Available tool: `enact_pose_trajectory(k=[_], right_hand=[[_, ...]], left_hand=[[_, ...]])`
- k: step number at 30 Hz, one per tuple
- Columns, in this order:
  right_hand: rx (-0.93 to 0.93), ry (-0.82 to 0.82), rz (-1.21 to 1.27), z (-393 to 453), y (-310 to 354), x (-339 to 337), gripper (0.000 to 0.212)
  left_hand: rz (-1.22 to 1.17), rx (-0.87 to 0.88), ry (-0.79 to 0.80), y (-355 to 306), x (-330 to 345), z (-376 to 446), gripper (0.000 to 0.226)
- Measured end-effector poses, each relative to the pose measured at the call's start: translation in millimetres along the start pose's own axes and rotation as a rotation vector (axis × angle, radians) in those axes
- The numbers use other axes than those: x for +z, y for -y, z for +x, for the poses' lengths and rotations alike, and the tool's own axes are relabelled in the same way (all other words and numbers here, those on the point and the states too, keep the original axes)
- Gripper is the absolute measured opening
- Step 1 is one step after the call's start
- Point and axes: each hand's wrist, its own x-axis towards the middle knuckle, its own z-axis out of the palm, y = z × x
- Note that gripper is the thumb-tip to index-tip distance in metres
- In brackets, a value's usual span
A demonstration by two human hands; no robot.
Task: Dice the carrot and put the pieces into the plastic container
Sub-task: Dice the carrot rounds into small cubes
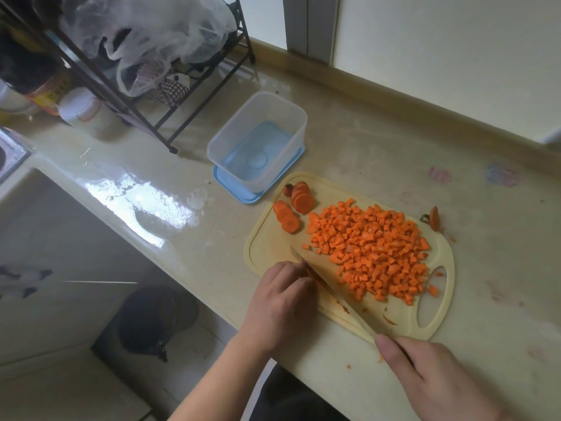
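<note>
Countertop board [264, 250]: carrot [309, 273] under left fingers [287, 270], touching knife [337, 287].

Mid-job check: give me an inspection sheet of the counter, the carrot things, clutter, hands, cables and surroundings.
Surface: glossy beige counter, a few carrot crumbs near the board.
Job's things: cutting board with a pile of diced carrot; carrot slices still uncut; plastic container empty, standing on its blue lid.
Clutter: carrot end at the board's far edge.
Hands: left hand curled beside the blade, what it holds hidden; right hand grips the knife.
Cables: nothing seen.
Surroundings: wire rack with plastic bags, jars beneath.
</note>
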Motion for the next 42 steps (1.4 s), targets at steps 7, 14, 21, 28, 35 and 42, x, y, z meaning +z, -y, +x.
enact_pose_trajectory(k=[7,14,21,28,35,42], right_hand=[[-0.005,0.017,-0.061,2,-4,8,0.106],[-0.088,-0.054,-0.004,18,9,1,0.082],[-0.053,-0.020,0.005,1,0,5,0.097],[-0.077,-0.021,-0.069,15,7,17,0.085],[-0.071,-0.048,-0.004,10,1,10,0.089],[-0.040,0.009,-0.009,0,1,11,0.103]], left_hand=[[-0.032,-0.003,-0.022,-1,5,-2,0.014],[0.034,-0.012,-0.017,-2,2,-7,0.013],[0.052,0.029,-0.028,5,6,-13,0.013],[0.027,0.045,-0.014,4,3,-12,0.013],[0.050,0.044,-0.069,6,4,-18,0.021],[0.045,0.038,-0.108,2,2,-15,0.034]])
